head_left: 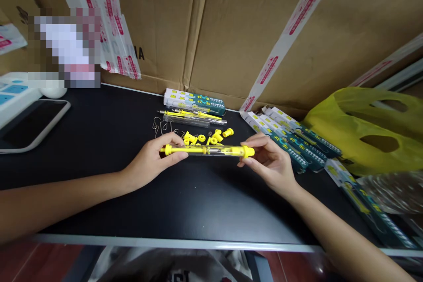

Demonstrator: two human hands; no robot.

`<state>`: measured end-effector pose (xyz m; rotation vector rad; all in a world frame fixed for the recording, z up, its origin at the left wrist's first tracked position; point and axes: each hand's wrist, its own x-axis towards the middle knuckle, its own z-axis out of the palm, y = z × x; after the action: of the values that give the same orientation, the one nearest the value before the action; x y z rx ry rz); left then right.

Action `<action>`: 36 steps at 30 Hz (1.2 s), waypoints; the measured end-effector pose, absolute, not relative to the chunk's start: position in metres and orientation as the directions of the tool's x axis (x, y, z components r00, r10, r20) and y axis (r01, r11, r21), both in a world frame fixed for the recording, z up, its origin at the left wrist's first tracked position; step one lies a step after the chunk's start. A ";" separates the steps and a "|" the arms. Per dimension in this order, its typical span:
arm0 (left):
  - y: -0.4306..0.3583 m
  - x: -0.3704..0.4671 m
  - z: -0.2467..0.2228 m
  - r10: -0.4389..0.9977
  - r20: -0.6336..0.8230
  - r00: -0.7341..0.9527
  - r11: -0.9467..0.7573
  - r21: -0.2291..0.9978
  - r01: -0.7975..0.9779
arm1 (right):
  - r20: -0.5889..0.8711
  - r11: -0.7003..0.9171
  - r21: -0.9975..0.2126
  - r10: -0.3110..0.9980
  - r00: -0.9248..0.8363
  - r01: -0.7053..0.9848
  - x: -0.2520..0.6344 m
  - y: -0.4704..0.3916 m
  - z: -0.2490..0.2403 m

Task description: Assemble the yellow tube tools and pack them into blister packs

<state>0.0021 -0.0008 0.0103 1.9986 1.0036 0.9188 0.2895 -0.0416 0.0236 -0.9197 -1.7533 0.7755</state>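
Both of my hands hold a clear tube with yellow ends (220,150) level above the black table; a yellow rod and a metal piece show inside it. My left hand (157,155) pinches its left end between thumb and fingers. At the other end, my right hand (269,158) grips around the yellow cap (247,151). Just beyond the tube lie loose yellow plastic caps and rings (216,135), with bent wire hooks (161,127) to their left. Behind them are slim yellow rods (198,114) and clear tubes (187,120).
A printed box (194,100) lies at the back, and several more boxes (284,136) lie at the right. A yellow plastic bag (333,119) sits beyond those. On the left are a phone (36,121) and a power strip (13,94). Cardboard cartons (238,31) wall off the back.
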 end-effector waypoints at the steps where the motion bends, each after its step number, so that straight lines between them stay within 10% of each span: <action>1: 0.000 0.002 0.011 0.862 0.282 0.422 -0.438 0.833 0.338 | 0.462 0.511 -0.829 0.854 -0.238 0.227 0.288 -0.042 0.022; 13: 0.000 0.006 0.001 0.877 0.169 0.450 -0.219 0.974 0.061 | 0.470 0.499 -0.814 0.866 -0.170 0.295 0.281 -0.046 0.014; 36: 0.001 0.006 0.000 0.857 0.172 0.486 -0.233 0.970 0.067 | 0.500 0.530 -0.739 0.845 -0.189 0.416 0.282 -0.051 0.016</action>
<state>0.0059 0.0014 0.0000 1.6474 0.8064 0.9099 0.2817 -0.0513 0.0161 -1.0482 -1.8041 0.5566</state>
